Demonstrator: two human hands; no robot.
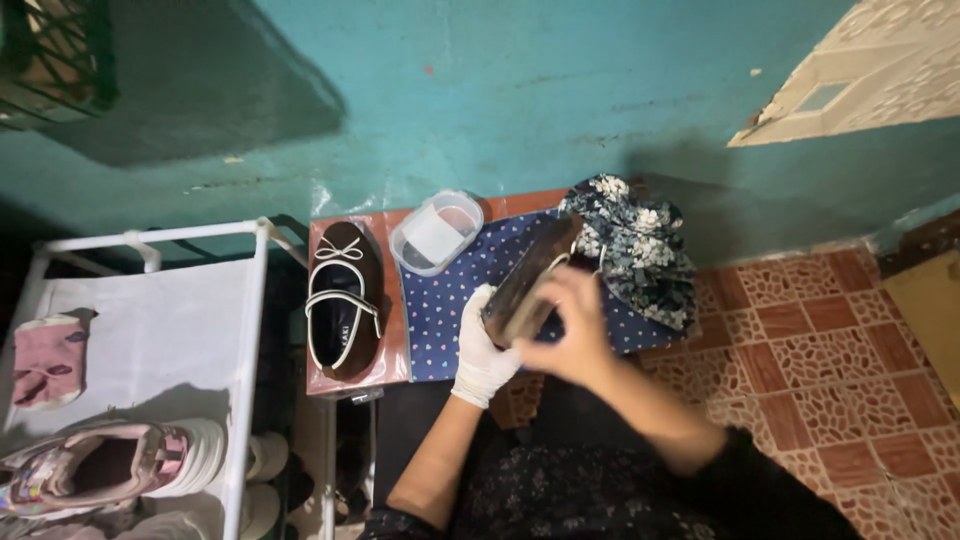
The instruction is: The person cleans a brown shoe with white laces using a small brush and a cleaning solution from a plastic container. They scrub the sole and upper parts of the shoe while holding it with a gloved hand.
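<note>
The left hand (483, 347), in a white glove, is closed around the lower end of a dark brown shoe (530, 280) and supports it from beneath. The right hand (572, 330), bare, is curled over the near side of the same shoe, fingers bent against its upper surface; whether it also holds something small against the shoe cannot be told. The shoe is held tilted, its far end pointing up and to the right, above a blue cloth with small dots (450, 310). That cloth covers a reddish-brown low stand (350, 385) set against a teal wall (500, 90).

On the bare left part of the stand lies a second dark brown shoe with white trim and a white bow (343, 298), sole down, well clear of both hands. A clear plastic tub (437, 232) sits at the far edge of the cloth, near the held shoe but apart. A floral fabric (635, 245) lies bunched just beyond the shoe's raised end. To the left stands a white rack (160, 330) bearing a pink sneaker (110, 465).
</note>
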